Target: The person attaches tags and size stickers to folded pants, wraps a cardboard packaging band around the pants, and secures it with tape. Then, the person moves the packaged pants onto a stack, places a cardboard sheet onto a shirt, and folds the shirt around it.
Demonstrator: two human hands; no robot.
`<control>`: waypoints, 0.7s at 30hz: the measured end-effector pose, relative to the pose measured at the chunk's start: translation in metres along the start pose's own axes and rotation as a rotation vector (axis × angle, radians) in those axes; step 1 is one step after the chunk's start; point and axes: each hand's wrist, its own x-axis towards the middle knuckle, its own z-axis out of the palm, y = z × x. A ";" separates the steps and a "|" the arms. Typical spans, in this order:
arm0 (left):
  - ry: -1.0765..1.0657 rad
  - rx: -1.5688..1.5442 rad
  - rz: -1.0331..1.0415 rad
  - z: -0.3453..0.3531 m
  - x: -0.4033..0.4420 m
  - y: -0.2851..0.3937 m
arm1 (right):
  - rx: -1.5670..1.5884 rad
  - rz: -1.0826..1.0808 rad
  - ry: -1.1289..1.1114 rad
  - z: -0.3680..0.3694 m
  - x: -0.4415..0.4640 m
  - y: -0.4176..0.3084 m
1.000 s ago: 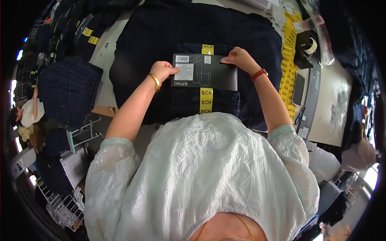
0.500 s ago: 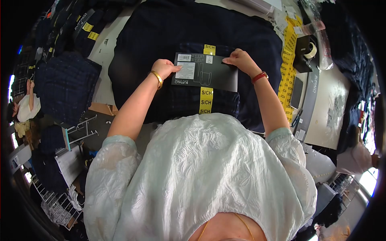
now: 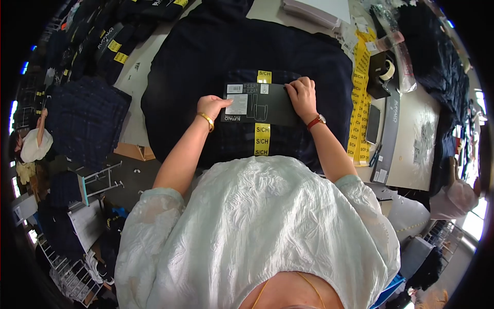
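Observation:
A black printed cardboard sleeve [image 3: 275, 107], marked BUFFALO and bearing white labels, lies across a folded dark plaid garment [image 3: 234, 138]. Its left edge is pinched by my left hand [image 3: 209, 106], thumb on top of the card. My right hand [image 3: 302, 98] is closed over the upper right edge, with some fingertips hidden. A yellow S/CH size strip [image 3: 262, 138] runs down the garment and shows above and below the card. Beneath everything spreads a large dark navy cloth [image 3: 206, 56].
Yellow S/CH sticker strips [image 3: 360, 108] hang at the right, beside a black tape dispenser [image 3: 380, 72] and a phone-like dark slab [image 3: 374, 123]. Stacked dark garments [image 3: 87, 121] stand at left. White papers [image 3: 316, 11] lie at the back. Another person [image 3: 37, 144] is at far left.
The card and both hands appear lower in view, partly from head movement. My right hand has gone from a thumb pinch near the corner to a fuller hold over the right edge.

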 end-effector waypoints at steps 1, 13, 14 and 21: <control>0.003 -0.006 0.002 0.000 0.001 -0.003 | -0.102 -0.021 0.060 -0.004 0.002 -0.008; 0.018 -0.047 0.022 0.000 0.004 -0.012 | 0.001 -0.342 -0.322 0.067 0.035 -0.106; 0.034 -0.065 0.028 0.002 0.001 -0.016 | -0.025 -0.335 -0.333 0.072 0.031 -0.106; 0.116 -0.626 0.154 0.012 -0.031 -0.042 | -0.128 -0.141 -0.282 0.060 0.041 -0.126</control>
